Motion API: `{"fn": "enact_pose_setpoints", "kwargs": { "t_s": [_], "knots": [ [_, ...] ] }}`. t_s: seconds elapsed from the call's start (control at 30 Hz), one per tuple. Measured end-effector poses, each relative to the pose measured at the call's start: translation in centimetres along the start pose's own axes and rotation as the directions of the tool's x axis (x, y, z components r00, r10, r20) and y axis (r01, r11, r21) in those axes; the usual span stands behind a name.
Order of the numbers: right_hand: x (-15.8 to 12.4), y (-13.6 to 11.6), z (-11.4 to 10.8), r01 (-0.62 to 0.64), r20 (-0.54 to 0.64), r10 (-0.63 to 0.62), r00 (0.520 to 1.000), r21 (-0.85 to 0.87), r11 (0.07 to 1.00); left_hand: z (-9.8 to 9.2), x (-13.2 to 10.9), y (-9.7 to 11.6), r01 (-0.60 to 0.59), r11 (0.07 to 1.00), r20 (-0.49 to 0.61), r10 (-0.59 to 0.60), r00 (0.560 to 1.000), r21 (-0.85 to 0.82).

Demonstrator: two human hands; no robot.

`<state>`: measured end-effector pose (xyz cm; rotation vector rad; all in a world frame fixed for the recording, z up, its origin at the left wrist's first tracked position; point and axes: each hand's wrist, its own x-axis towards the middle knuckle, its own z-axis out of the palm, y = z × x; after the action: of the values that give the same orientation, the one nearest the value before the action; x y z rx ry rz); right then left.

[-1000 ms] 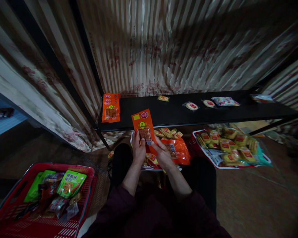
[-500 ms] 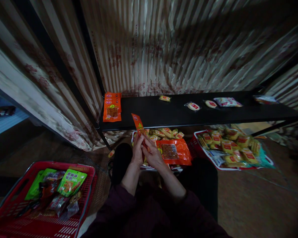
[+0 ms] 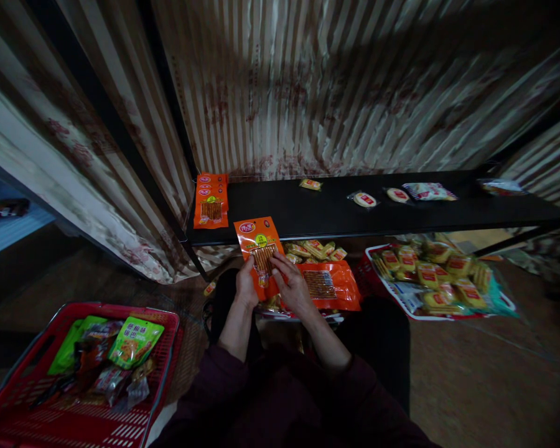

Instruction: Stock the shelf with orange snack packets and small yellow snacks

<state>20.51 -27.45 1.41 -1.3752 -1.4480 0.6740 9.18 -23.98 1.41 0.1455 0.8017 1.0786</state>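
Observation:
Both my hands hold one orange snack packet (image 3: 257, 242) face up, just below the front edge of the black shelf (image 3: 401, 214). My left hand (image 3: 245, 287) grips its lower left edge. My right hand (image 3: 293, 287) lies on its right side, fingers closed over the clear window. Right beside it, more orange packets (image 3: 331, 285) lie in a tray of small yellow snacks (image 3: 315, 250) under the shelf. A short stack of the same orange packets (image 3: 210, 202) lies on the shelf's left end.
A red basket (image 3: 37, 414) with green and dark snack bags (image 3: 134, 342) stands at my lower left. Another tray of yellow packets (image 3: 436, 274) sits at the right on the floor. Several small wrapped snacks (image 3: 364, 200) lie along the shelf. Corrugated wall behind.
The orange packet was turned edge-on half a second ago; now it faces up again, lower and further left than a second ago. Both hands stayed on it.

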Motion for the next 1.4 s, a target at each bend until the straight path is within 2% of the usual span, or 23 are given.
{"fn": "enact_pose_setpoints", "kwargs": {
  "t_s": [0.13, 0.23, 0.43, 0.6, 0.73, 0.9, 1.17, 1.4],
  "knots": [
    [0.2, 1.2, -0.4, -0.116, -0.121, 0.117, 0.986, 0.019, 0.993, 0.0, -0.4, 0.1, 0.047, 0.999, 0.082, -0.049, 0.995, 0.021],
    [0.3, 1.8, -0.8, -0.220, -0.190, 0.238, 0.953, 0.113, 0.969, 0.0, -0.5, 0.0, 0.074, 0.997, 0.075, -0.074, 0.994, 0.010],
    [0.5, 2.0, -1.3, -0.348, -0.105, 0.434, 0.895, 0.444, 0.826, -0.2, -0.4, 0.1, 0.131, 0.991, 0.114, -0.134, 0.984, 0.031],
    [0.4, 1.6, -1.3, -0.415, -0.093, 0.536, 0.839, 0.528, 0.741, -0.9, 0.2, -0.3, 0.130, 0.990, 0.086, -0.134, 0.987, 0.053],
    [0.5, 1.4, -1.3, -0.429, -0.113, 0.566, 0.817, 0.537, 0.726, -1.4, 0.9, -0.5, 0.091, 0.995, 0.054, -0.094, 0.994, 0.048],
    [0.8, 1.4, -0.9, -0.397, -0.138, 0.541, 0.830, 0.537, 0.745, -1.7, 1.0, -0.1, -0.099, 0.993, 0.035, 0.097, 0.995, 0.058],
    [1.4, 1.9, 0.0, -0.376, -0.177, 0.525, 0.833, 0.515, 0.770, -1.9, 0.4, 0.8, -0.139, 0.977, 0.112, 0.122, 0.986, 0.162],
    [1.7, 1.9, 0.6, -0.409, -0.127, 0.548, 0.827, 0.533, 0.741, -2.0, 0.4, 1.6, -0.162, 0.969, 0.114, 0.142, 0.983, 0.184]
  ]
}}
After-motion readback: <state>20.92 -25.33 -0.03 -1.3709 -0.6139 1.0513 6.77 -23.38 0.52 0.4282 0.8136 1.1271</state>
